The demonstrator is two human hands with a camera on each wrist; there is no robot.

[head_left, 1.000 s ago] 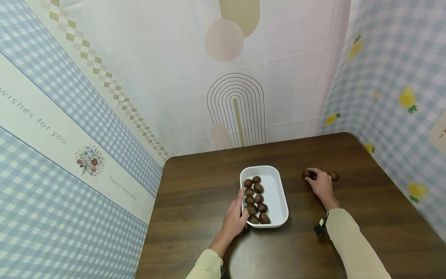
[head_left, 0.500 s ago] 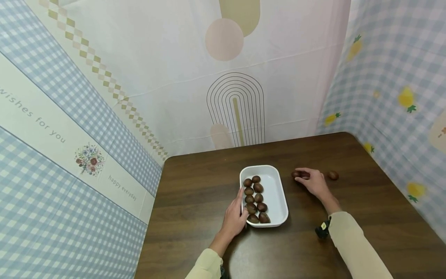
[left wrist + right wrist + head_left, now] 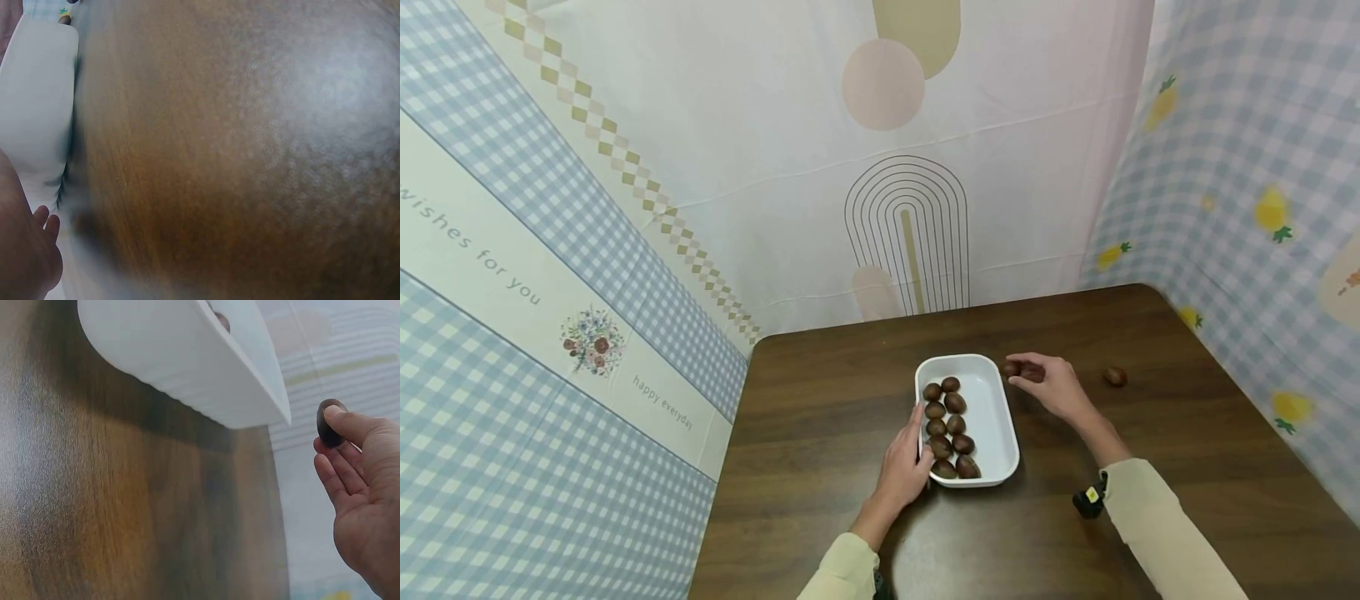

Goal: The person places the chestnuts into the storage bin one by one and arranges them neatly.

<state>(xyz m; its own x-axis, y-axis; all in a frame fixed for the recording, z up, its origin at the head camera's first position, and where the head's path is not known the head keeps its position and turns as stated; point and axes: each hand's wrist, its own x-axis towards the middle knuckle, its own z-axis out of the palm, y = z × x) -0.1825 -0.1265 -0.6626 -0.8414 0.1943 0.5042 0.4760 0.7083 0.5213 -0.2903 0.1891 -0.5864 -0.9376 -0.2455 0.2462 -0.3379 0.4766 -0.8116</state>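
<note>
Between the thumb and fingertips of my right hand is a dark brown egg-shaped object, pinched just off the right rim of the white rectangular dish. My left hand grips the left side of that dish, thumb over the rim and fingers along the outer wall. Two columns of similar brown egg-shaped objects fill the dish's left half, and its right half shows bare white. In the left wrist view only part of the left hand shows, beside the dish's pale outer wall.
One more brown egg-shaped object lies on the dark wooden table, to the right of my right hand. Patterned cloth hangs behind the table's back edge and along both sides.
My right hand has carried the pinched brown object leftward to the dish's right rim, away from the other one on the table. The left hand and the dish stay put.
</note>
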